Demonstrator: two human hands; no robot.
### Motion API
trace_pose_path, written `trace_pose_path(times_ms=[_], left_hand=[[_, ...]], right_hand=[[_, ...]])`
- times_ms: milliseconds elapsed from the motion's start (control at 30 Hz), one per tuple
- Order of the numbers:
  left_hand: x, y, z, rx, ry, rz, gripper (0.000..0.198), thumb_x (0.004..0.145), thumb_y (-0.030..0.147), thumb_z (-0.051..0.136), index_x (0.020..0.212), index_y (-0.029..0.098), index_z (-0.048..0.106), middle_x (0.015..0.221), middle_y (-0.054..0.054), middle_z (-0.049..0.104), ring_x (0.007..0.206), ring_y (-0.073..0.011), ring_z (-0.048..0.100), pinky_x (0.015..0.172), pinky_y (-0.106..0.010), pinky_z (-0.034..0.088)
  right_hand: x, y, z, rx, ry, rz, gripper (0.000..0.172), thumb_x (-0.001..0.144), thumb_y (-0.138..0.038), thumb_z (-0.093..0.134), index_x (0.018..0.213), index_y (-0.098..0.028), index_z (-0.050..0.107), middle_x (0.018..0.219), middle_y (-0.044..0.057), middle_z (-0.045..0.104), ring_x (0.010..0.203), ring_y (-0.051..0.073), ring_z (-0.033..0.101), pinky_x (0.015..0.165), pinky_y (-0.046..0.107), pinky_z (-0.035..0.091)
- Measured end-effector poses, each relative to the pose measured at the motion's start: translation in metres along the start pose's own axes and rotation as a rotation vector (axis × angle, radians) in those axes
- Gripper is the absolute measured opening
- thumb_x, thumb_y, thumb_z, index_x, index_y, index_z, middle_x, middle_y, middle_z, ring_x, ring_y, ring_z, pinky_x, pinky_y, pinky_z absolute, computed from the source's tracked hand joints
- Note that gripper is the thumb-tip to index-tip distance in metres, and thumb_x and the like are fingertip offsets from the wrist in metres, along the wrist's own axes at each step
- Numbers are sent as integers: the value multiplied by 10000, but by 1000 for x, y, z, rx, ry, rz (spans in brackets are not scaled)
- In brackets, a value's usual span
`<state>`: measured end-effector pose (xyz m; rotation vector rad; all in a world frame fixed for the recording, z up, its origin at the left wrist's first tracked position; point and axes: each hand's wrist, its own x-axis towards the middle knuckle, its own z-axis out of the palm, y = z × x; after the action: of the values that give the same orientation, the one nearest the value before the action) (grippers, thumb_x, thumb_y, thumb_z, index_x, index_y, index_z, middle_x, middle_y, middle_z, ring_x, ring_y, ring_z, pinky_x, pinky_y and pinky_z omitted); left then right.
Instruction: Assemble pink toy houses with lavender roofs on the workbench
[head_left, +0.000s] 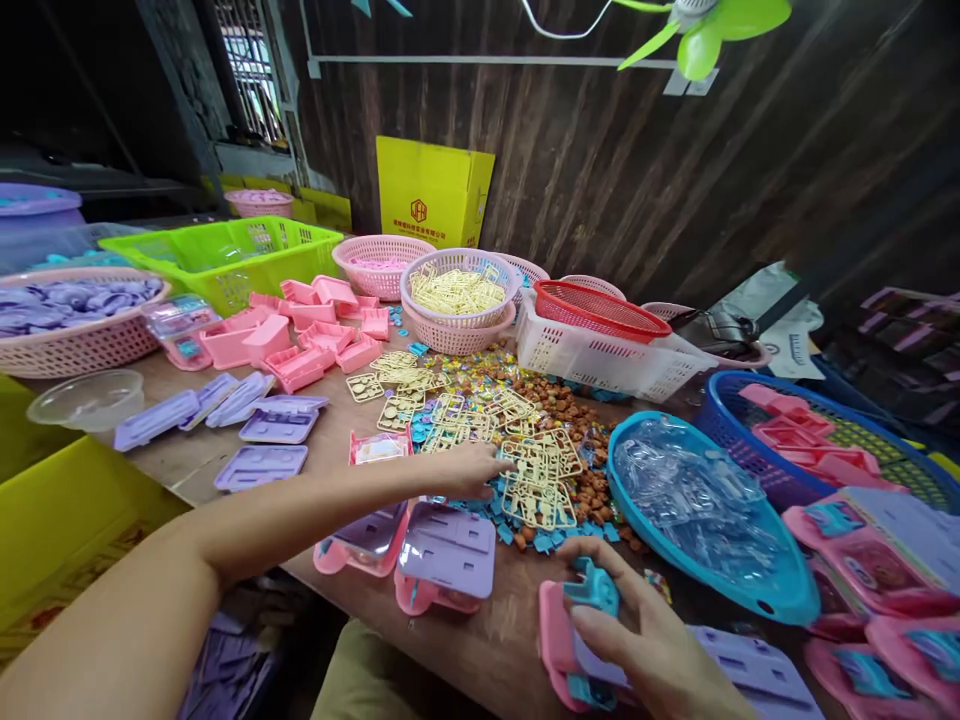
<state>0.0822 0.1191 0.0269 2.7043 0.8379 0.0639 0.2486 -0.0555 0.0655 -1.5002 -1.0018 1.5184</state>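
My left hand (474, 470) reaches across the table, fingers stretched out over cream plastic part frames (541, 470) and small blue pieces (487, 520). Nothing shows in it, though its fingertips are partly hidden. At the front edge, my right hand (637, 620) has thumb and index finger around a teal plastic piece (592, 588) on a pink and purple toy case (556, 640). The rest of that case is covered by the hand. Between my arms lie two more cases with purple lids (448, 548), (379, 530).
Brown pieces (592, 490) are heaped beside a blue tray (697, 500) of clear plastic parts. Pink trays (304, 335) and purple panels (262, 467) lie left. Baskets (457, 335) line the back; finished-looking cases (877, 560) are stacked right. A yellow carton (82, 530) stands lower left.
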Motion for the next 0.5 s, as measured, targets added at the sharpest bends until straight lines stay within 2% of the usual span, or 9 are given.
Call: trace_pose_path(times_ms=[67,133,200,267,367,500], left_hand=[[-23,0,-6,-26,40,-33,652,687,319,674,1289,200,452,1154,-148,569,1017,-277,554,850,-380,427],[-50,1,-13,-71,40,-4,749,704,404,648,1359,223,333,1232,-145,515,1096,-282,503,914,-398,381],[-78,6,-15,-63,-36,62,764,701,416,633,1371,252,305,1244,-123,515,1127,-291,482,943,-419,350],[-100,15,-11,24,-89,49,768,681,365,646,1363,213,328,1194,-143,543,1112,-317,490,951,-455,331],[-112,33,1,122,-77,-1,783,638,252,673,1345,134,360,1110,-172,561,1051,-339,513,934,-464,339],[-105,51,23,-22,-15,-6,768,661,250,659,1357,188,340,1087,-143,517,980,-323,524,853,-458,404]], right_hand=[[-4,5,5,-15,-57,-13,571,628,-497,719,1071,-226,483,652,-59,481,508,68,411,473,184,296],[-9,13,6,-37,-107,-43,545,691,-515,659,1092,-224,433,657,-54,502,516,78,429,485,193,315],[-13,23,8,-95,-132,-68,463,773,-546,553,1061,-215,404,658,-43,525,518,90,449,492,206,342],[-15,34,11,-183,-134,-66,416,827,-577,443,1018,-209,403,680,-24,545,522,100,464,487,216,362],[-14,47,22,-336,-58,-134,405,826,-579,431,985,-209,473,754,-3,568,602,120,503,551,229,418],[-9,64,34,-457,87,-279,397,810,-555,459,962,-209,582,848,21,611,781,168,552,701,245,453]])
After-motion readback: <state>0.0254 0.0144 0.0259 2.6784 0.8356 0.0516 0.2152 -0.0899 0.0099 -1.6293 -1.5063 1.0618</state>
